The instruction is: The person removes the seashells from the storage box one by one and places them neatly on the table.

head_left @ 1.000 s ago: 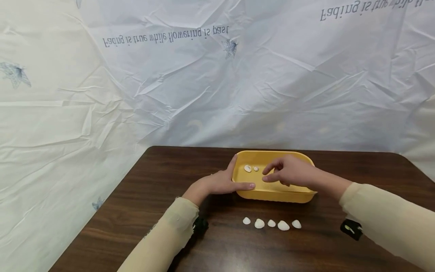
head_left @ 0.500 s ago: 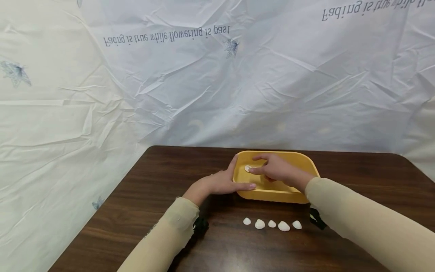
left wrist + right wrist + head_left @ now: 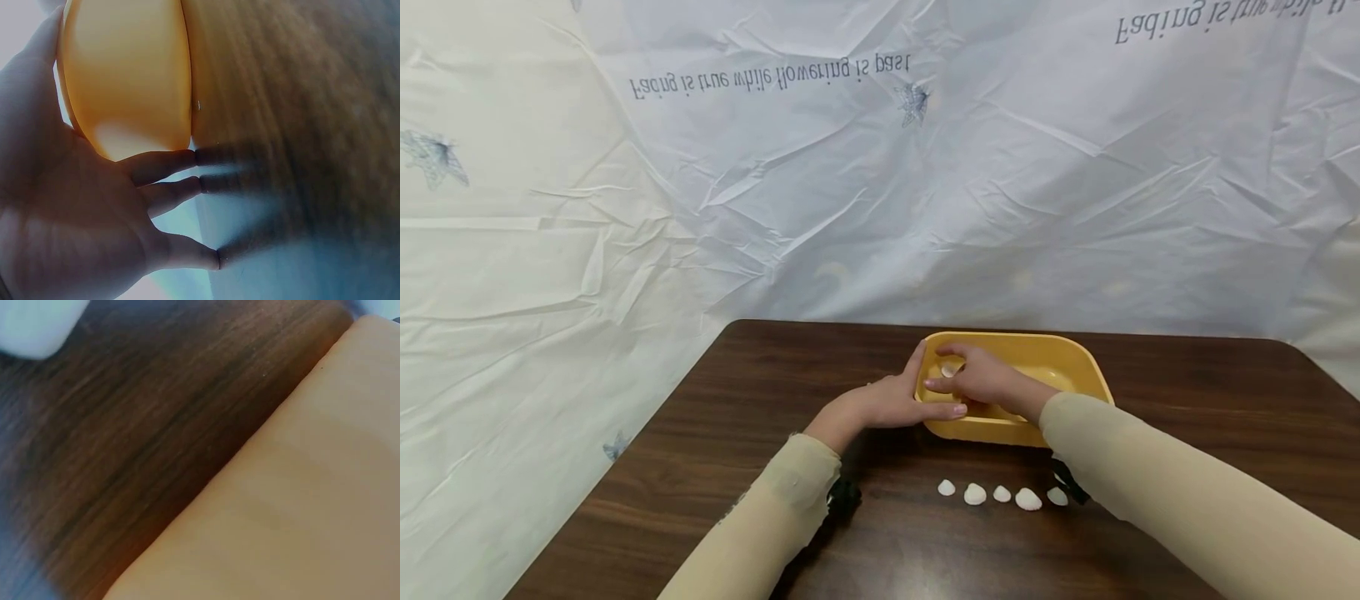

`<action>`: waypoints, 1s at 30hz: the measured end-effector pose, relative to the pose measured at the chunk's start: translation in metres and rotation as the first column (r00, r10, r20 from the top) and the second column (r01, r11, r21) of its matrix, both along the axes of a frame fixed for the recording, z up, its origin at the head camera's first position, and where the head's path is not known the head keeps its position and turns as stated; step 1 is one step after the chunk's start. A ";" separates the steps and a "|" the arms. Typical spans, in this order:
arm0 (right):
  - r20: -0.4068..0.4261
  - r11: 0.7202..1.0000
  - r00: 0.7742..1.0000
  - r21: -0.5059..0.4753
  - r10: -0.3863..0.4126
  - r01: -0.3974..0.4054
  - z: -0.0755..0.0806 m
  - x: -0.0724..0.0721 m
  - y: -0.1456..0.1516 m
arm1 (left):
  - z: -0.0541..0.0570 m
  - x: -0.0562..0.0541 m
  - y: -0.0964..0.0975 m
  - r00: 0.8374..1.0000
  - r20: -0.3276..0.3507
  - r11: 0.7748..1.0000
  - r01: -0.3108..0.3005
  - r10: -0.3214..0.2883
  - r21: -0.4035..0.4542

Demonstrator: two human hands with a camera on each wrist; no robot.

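A yellow plastic tub [image 3: 985, 432] stands on the dark wooden table. My left hand [image 3: 887, 402] grips its left end, thumb along the near rim. In the left wrist view, several fingertips of the left hand [image 3: 81, 206] reach down to the tabletop beside the tub [image 3: 128, 75]. Inside the tub, my right hand [image 3: 988, 379] reaches to the left, thumb and index finger apart. One white seashell [image 3: 951, 367] shows between them; the tub floor under the palm is hidden. The right wrist view shows only the tub's outer wall [image 3: 287, 494] and table, not the fingers.
A row of several white seashells [image 3: 975, 494] lies on the table [image 3: 760, 500] in front of the tub. The rightmost shell [image 3: 1057, 497] sits close to the right wrist's black camera [image 3: 1067, 481]. A pale printed sheet [image 3: 880, 208] hangs behind the table.
My right hand has moved left inside the tub, over the two shells there; the smaller one is now hidden. The left hand stays on the tub's end. The row of shells is unchanged.
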State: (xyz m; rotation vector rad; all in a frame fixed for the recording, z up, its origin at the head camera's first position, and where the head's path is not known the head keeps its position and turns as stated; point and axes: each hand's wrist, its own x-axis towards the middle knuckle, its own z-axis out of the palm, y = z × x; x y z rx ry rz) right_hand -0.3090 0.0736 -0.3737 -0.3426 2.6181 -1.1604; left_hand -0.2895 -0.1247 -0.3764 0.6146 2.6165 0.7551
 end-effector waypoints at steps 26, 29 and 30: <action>-0.189 0.980 0.979 0.196 0.078 -0.040 -0.011 -0.015 0.016 | 0.000 0.001 0.001 0.999 -0.012 0.999 -0.031 0.031 -0.012; -0.209 0.982 0.975 0.186 0.077 -0.037 -0.013 -0.016 0.016 | 0.000 0.000 0.001 1.000 -0.011 1.000 -0.027 0.027 -0.009; -0.208 0.983 0.976 0.183 0.069 -0.030 -0.013 -0.015 0.016 | 0.000 0.000 0.001 1.000 -0.012 1.000 -0.027 0.027 -0.009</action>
